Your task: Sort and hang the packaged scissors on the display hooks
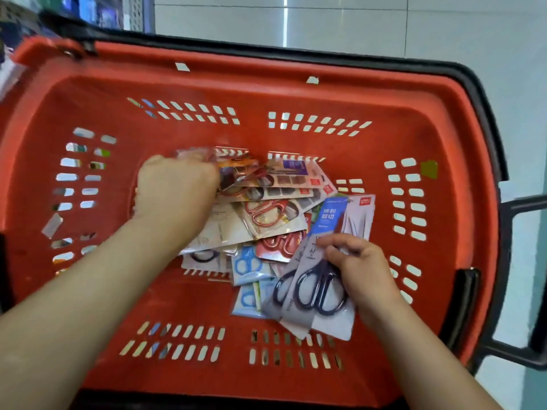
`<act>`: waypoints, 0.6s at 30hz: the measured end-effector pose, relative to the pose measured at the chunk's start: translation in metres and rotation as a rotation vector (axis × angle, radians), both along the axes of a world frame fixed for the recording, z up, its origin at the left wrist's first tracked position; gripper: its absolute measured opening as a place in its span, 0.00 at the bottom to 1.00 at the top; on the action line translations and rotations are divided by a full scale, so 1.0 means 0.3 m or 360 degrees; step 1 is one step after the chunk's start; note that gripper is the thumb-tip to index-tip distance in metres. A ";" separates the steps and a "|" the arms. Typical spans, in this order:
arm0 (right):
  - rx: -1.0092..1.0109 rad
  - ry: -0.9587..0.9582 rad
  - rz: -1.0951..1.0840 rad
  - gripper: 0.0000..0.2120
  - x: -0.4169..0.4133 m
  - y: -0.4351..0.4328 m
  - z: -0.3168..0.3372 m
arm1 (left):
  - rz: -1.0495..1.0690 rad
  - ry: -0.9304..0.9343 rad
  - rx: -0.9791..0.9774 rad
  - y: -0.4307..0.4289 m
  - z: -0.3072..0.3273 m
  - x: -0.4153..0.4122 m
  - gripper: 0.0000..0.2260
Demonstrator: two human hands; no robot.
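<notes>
Packaged scissors (266, 220) lie in a loose, overlapping heap on the bottom of a red plastic basket (207, 309), each pair sealed flat on a printed card. Nearest the viewer, several stacked grey packs (322, 318) hold dark-handled scissors with the loops toward the near wall. Just left of them sit small pale blue packs (247, 267) with blue handles. The right hand (365, 270) comes in from the lower right on a bare forearm and grasps the grey packs at their right edge, fingers curled over the front. Beyond it a blue-and-white card (330, 216) overlaps a grey-white pack. In the middle of the heap lie packs with red handles (266, 213). The left hand (177, 187) reaches from the lower left across the heap, back of the hand up, fingers clenched round the edge of the orange-red packs (245, 176) at the far side; blur hides how many it grips. Slotted vents pierce all 4 basket walls, and a green sticker (429, 170) sits on the right one. A black handle (518, 347) juts from the right end, and pale tiles (384, 22) show beyond the far rim
</notes>
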State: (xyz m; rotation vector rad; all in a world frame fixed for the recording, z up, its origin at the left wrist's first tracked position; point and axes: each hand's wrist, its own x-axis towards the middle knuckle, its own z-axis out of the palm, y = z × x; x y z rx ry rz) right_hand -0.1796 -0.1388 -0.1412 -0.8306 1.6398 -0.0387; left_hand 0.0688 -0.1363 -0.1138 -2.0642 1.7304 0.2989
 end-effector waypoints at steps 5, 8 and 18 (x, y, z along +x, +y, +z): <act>0.0165 -0.0270 -0.0312 0.10 0.078 -0.027 0.041 | -0.0068 0.0251 -0.0048 0.157 0.079 -0.140 0.13; 0.0212 -0.0326 -0.0288 0.18 0.115 -0.057 0.058 | -0.0221 0.0427 -0.0029 0.243 0.114 -0.266 0.13; -0.0145 -0.0010 0.0169 0.03 0.070 -0.047 0.001 | 0.0750 0.0884 0.0013 0.023 -0.192 -0.048 0.15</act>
